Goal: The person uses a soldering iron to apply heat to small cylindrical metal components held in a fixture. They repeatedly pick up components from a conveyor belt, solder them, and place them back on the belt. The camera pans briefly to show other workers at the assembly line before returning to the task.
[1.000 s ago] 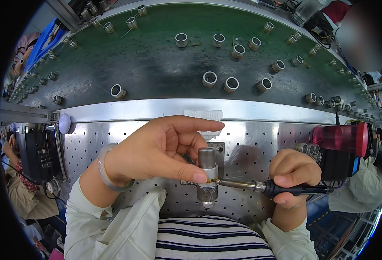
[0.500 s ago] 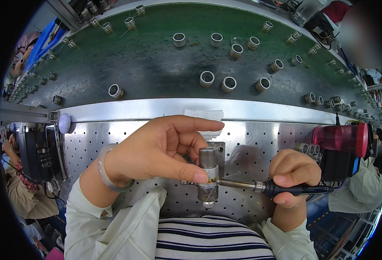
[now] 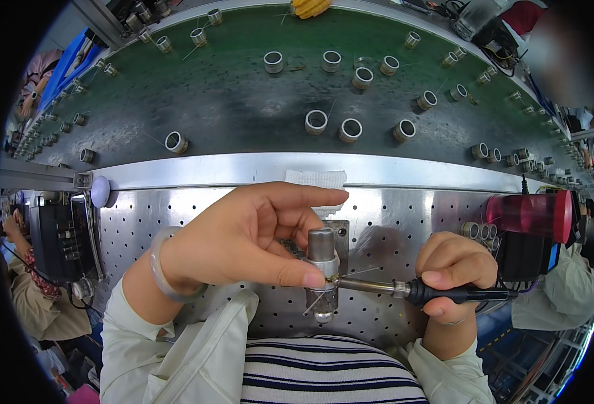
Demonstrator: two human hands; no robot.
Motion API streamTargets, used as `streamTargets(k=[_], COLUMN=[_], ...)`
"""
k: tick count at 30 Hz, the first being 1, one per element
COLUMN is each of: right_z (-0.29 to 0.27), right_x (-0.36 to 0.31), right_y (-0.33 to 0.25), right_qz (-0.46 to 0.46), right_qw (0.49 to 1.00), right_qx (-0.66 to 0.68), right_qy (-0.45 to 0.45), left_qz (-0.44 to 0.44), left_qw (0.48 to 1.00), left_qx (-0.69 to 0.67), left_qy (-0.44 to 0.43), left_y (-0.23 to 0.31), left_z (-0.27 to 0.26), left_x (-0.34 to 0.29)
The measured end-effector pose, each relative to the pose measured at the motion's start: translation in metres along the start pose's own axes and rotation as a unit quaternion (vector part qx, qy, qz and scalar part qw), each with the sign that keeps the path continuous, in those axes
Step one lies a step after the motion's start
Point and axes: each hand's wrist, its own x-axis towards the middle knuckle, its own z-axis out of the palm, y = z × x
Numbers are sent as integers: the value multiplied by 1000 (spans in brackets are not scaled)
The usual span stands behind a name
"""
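Note:
My left hand steadies a short metal ring fitted around an upright steel post. The thumb presses on the ring's near left side, other fingers curl behind it, and the index finger stretches out above. Fine wires stick out from the ring's lower part, one slanting down at the front. My right hand is closed around the black handle of a soldering iron. Its metal tip points left and meets the ring's right side, beside my left thumb; the exact contact spot is too small to make out.
Beyond a metal ledge, a green conveyor belt carries many similar rings. On the perforated worktop lie a white cloth and several rings by a pink container. A black box stands left.
The rings on the belt have shifted slightly left. Something yellow has appeared at the belt's far edge. A thin wire now slants down in front of the held ring. Both hands stay nearly still.

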Motion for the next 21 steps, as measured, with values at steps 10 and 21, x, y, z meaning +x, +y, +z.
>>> streamTargets(k=[10,21], right_z=[-6,-6], right_x=[-2,-7], right_y=[2,-4], right_qz=[-5,34], right_qw=[1000,995], right_qx=[26,38], right_qy=[1,86], left_qz=[-3,3], left_qw=[1000,999], left_qx=[-20,-33], left_qy=[2,-9], left_y=[-1,1], left_z=[2,11], left_x=[1,8])
